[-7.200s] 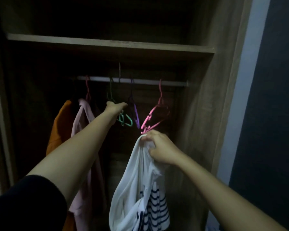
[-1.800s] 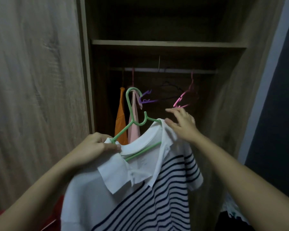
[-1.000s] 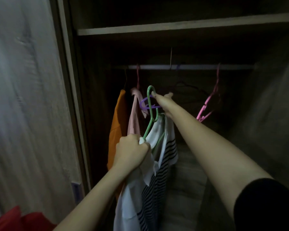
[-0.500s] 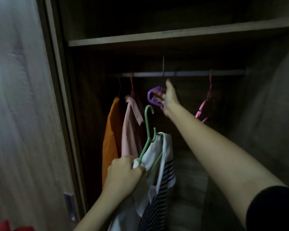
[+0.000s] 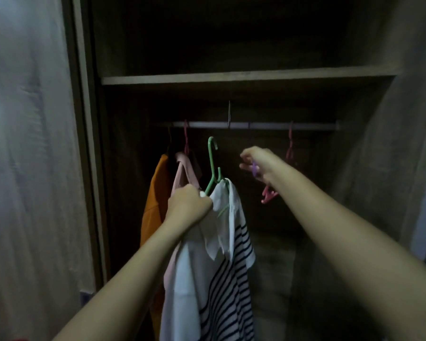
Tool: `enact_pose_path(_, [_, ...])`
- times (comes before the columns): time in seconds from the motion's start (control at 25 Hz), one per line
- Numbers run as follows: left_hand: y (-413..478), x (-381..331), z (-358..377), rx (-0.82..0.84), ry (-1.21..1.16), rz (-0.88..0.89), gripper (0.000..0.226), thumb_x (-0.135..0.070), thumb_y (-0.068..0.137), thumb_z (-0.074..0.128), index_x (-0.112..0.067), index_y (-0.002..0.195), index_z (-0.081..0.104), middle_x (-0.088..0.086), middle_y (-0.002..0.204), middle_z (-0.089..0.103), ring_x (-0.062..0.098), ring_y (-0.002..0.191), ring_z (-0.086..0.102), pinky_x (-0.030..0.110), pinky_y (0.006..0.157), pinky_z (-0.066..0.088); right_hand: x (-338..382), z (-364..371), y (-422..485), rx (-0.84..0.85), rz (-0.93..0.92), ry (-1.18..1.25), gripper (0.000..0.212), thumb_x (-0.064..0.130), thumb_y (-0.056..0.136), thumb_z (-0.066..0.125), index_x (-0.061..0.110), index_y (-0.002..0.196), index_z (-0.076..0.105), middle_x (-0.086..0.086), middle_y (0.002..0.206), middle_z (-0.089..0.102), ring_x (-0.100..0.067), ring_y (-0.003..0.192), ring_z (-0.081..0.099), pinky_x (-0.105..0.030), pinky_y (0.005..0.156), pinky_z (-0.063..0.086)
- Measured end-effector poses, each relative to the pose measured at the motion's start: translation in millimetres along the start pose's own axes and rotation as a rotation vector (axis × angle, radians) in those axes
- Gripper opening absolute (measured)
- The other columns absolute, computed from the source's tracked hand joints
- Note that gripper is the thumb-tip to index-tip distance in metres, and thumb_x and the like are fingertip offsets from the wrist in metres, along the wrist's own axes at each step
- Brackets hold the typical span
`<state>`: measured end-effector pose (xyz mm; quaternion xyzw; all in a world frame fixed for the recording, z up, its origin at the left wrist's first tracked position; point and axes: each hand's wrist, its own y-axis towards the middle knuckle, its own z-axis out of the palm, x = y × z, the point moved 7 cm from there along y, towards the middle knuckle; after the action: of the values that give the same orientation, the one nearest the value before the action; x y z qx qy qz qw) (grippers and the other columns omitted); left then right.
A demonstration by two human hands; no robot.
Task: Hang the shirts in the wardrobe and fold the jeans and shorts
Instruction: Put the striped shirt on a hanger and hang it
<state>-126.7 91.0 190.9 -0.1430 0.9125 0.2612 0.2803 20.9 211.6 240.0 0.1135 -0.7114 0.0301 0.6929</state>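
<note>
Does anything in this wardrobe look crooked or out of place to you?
Yes. The striped shirt sits bunched and lopsided on the green hanger. The left hand holds that hanger tilted, with its hook below the rail, not on it. The right hand holds a purple hanger. Nothing looks damaged.

Left forearm (image 5: 133,271), right forearm (image 5: 342,232) bare to frame edge; left hand (image 5: 188,205), right hand (image 5: 258,162) bare.
</note>
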Motion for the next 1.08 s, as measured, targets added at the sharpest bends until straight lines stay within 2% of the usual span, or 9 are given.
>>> enact_pose_path(0.12, [35.5,-25.9,-16.9,-0.06,-0.003,0.005,0.029,-0.019,0.085,0.055,-0.001,0.107,0.057,0.016,0.117,0.055,0.034,0.112,0.053,0.038,0.089,0.049,-8.6,-19.4,-2.2,-0.055,-0.018,-0.033,0.028,0.013,0.089,0.053,0.016,0.117,0.054,-0.005,0.107,0.059,-0.017,0.108,0.06,-0.024,0.064,0.037])
enact_pose_path(0.2, [56.9,-42.0,-23.1,-0.082,-0.008,-0.004,0.018,-0.021,0.084,0.053,-0.004,0.086,0.057,0.018,0.105,0.062,0.034,0.101,0.059,0.039,0.087,0.052,-14.3,-30.9,-1.6,-0.072,-0.039,-0.032,0.035,0.017,0.087,0.057,0.022,0.121,0.052,-0.004,0.109,0.06,-0.018,0.109,0.058,-0.029,0.074,0.039])
enact_pose_path(0.28, [80.5,-52.8,-26.2,-0.109,-0.005,-0.022,0.022,-0.025,0.085,0.052,-0.009,0.069,0.051,0.013,0.091,0.062,0.031,0.089,0.06,0.041,0.086,0.053,-21.8,-38.8,1.3,-0.06,-0.083,-0.094,0.045,0.022,0.086,0.058,0.024,0.13,0.049,-0.003,0.116,0.059,-0.02,0.11,0.056,-0.032,0.078,0.042])
enact_pose_path(0.44, [124.2,-54.7,-20.1,-0.147,-0.035,-0.091,0.027,-0.032,0.087,0.056,-0.005,0.086,0.061,0.012,0.094,0.063,0.031,0.092,0.062,0.046,0.09,0.051,-22.9,-44.8,-9.2,-0.021,-0.218,-0.284,0.048,0.024,0.094,0.049,0.023,0.14,0.036,-0.001,0.13,0.052,-0.019,0.12,0.048,-0.036,0.101,0.035])
enact_pose_path(0.68, [161.2,-42.1,19.8,-0.119,-0.038,-0.164,0.026,-0.027,0.089,0.055,-0.007,0.104,0.065,0.012,0.102,0.066,0.028,0.095,0.064,0.04,0.083,0.055,-17.2,-38.9,-17.3,0.018,-0.418,-0.601,0.052,0.023,0.091,0.056,0.017,0.139,0.036,0.018,0.091,0.056,0.0,0.084,0.054,-0.018,0.08,0.036])
enact_pose_path(0.8, [153.6,-28.4,44.3,-0.077,0.028,-0.231,0.026,-0.023,0.088,0.055,-0.008,0.107,0.065,0.012,0.105,0.066,0.029,0.099,0.063,0.038,0.081,0.055,-20.8,-40.6,-19.8,-0.003,-0.421,-0.66,0.057,0.021,0.09,0.058,0.019,0.141,0.033,0.016,0.097,0.053,-0.003,0.09,0.052,-0.018,0.08,0.036])
enact_pose_path(0.92, [140.7,-24.4,51.3,-0.053,0.125,-0.213,0.026,-0.019,0.091,0.053,-0.006,0.112,0.062,0.014,0.111,0.063,0.032,0.106,0.06,0.039,0.079,0.054,-25.0,-40.0,-19.3,-0.006,-0.401,-0.69,0.058,0.019,0.089,0.059,0.017,0.141,0.033,0.01,0.104,0.055,-0.006,0.092,0.051,-0.014,0.071,0.037])
enact_pose_path(1.0, [138.1,-23.2,47.6,-0.021,0.219,-0.184,0.027,-0.015,0.091,0.052,-0.005,0.115,0.06,0.015,0.115,0.061,0.033,0.11,0.057,0.04,0.079,0.051,-25.7,-38.9,-16.4,-0.027,-0.38,-0.711,0.059,0.02,0.088,0.06,0.017,0.141,0.034,0.004,0.114,0.057,-0.008,0.094,0.05,-0.017,0.075,0.038])
enact_pose_path(1.08, [138.4,-23.7,46.8,0.085,0.343,-0.132,0.029,-0.014,0.09,0.053,-0.004,0.116,0.06,0.014,0.112,0.062,0.03,0.104,0.06,0.034,0.068,0.049,-24.7,-36.0,-14.6,-0.056,-0.371,-0.754,0.06,0.02,0.086,0.062,0.017,0.14,0.034,-0.001,0.124,0.054,-0.013,0.104,0.052,-0.025,0.083,0.042])
